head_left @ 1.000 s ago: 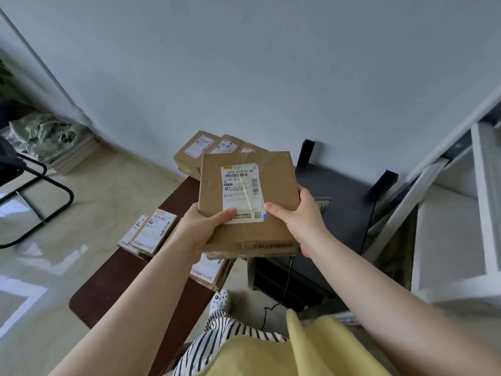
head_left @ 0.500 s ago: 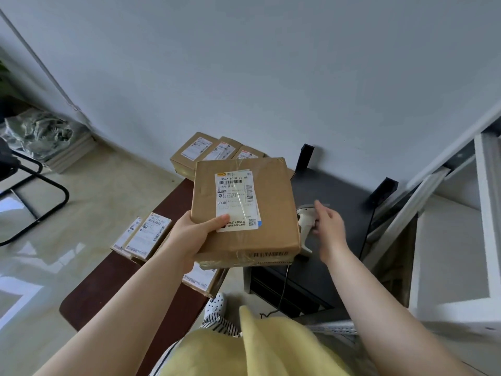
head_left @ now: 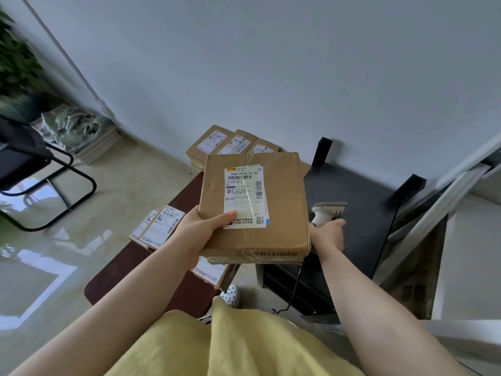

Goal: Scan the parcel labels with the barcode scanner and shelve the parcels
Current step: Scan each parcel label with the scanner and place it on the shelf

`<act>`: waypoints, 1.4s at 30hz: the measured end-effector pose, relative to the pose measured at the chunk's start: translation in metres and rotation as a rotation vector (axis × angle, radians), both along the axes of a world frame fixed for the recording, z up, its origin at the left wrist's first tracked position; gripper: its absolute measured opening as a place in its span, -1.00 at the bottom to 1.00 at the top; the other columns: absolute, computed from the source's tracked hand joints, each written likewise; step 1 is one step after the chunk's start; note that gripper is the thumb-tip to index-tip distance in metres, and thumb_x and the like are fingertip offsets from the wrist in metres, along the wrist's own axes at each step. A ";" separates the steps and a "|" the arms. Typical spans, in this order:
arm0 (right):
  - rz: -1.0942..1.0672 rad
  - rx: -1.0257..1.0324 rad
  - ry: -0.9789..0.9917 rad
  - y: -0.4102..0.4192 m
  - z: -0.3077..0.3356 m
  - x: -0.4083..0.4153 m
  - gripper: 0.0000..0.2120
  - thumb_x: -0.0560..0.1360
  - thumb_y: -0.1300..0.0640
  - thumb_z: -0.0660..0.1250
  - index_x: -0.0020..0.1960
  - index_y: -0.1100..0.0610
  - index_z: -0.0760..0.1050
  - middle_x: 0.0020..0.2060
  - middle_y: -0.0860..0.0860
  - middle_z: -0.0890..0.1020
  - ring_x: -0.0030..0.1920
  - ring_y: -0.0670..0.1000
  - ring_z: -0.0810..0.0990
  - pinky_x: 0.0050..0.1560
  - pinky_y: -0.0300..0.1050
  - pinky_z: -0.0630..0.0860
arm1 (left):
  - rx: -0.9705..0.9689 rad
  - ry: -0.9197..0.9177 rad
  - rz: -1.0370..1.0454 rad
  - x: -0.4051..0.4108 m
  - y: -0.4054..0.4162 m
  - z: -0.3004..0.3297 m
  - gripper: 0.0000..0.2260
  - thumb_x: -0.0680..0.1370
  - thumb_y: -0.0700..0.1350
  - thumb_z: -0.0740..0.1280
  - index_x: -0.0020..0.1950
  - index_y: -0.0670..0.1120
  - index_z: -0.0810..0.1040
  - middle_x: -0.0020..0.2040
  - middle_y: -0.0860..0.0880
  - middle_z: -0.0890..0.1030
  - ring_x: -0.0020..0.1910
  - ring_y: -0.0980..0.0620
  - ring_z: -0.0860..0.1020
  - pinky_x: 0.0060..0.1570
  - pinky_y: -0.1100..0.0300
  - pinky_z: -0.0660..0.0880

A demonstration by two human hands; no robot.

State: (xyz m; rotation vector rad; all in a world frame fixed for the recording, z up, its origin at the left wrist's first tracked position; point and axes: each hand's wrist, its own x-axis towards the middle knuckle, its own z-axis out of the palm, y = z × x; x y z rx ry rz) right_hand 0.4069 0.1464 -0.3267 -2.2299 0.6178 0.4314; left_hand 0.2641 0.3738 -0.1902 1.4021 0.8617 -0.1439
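My left hand [head_left: 199,230] grips a flat brown cardboard parcel [head_left: 282,213] at its lower left corner, thumb on the white shipping label [head_left: 245,196], which faces up. Just right of the parcel, my right hand [head_left: 326,233] is curled round the handle of a white barcode scanner [head_left: 326,211] above the black table [head_left: 352,213]. The parcel hides part of the hand and the scanner handle. A dark cable [head_left: 294,291] hangs below.
More labelled parcels lie on the brown bench [head_left: 113,278]: three by the wall [head_left: 230,143], two at the left edge [head_left: 160,226], one under the held parcel [head_left: 214,272]. White shelving [head_left: 466,240] stands right. A black chair [head_left: 40,169] and a bagged stack [head_left: 73,128] sit left.
My right hand let go of the parcel, moved right to the black table and closed on the scanner. The left hand now holds the parcel alone, slightly lower.
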 end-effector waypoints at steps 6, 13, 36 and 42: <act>-0.163 0.298 -0.085 -0.031 0.036 -0.012 -0.50 0.48 0.13 0.45 0.31 0.19 0.30 0.16 0.13 0.54 0.09 0.14 0.54 0.09 0.10 0.52 | -0.004 0.010 0.009 -0.002 -0.001 0.001 -0.51 0.36 -0.01 0.61 0.24 -0.04 0.57 0.00 -0.04 0.75 -0.01 -0.07 0.72 0.01 -0.02 0.66; -0.279 0.747 -0.237 -0.077 0.161 -0.055 -0.81 0.57 0.10 0.35 0.13 0.17 0.56 -0.13 0.04 0.66 -0.10 0.02 0.57 -0.08 -0.12 0.46 | 0.006 -0.012 0.035 -0.001 -0.009 0.009 -0.55 0.38 -0.03 0.61 0.21 -0.02 0.57 -0.06 0.01 0.75 -0.09 0.00 0.73 -0.18 0.11 0.64; 0.015 1.155 0.300 0.035 0.258 -0.108 -0.59 0.42 0.00 0.44 0.11 0.30 0.57 -0.22 0.10 0.67 -0.29 -0.03 0.58 -0.36 -0.21 0.56 | 0.095 -0.150 0.097 -0.014 -0.047 0.012 -0.31 0.50 -0.12 0.52 0.52 0.09 0.24 0.22 -0.03 0.60 0.10 -0.01 0.64 -0.07 0.11 0.63; 0.022 1.137 0.266 0.035 0.257 -0.110 -0.56 0.32 -0.01 0.46 0.05 0.29 0.58 -0.24 0.10 0.66 -0.32 -0.05 0.58 -0.38 -0.21 0.56 | 0.122 -0.133 0.093 -0.016 -0.049 0.008 -0.28 0.48 -0.07 0.54 0.51 0.15 0.21 0.28 -0.07 0.56 0.16 -0.05 0.61 0.10 -0.05 0.63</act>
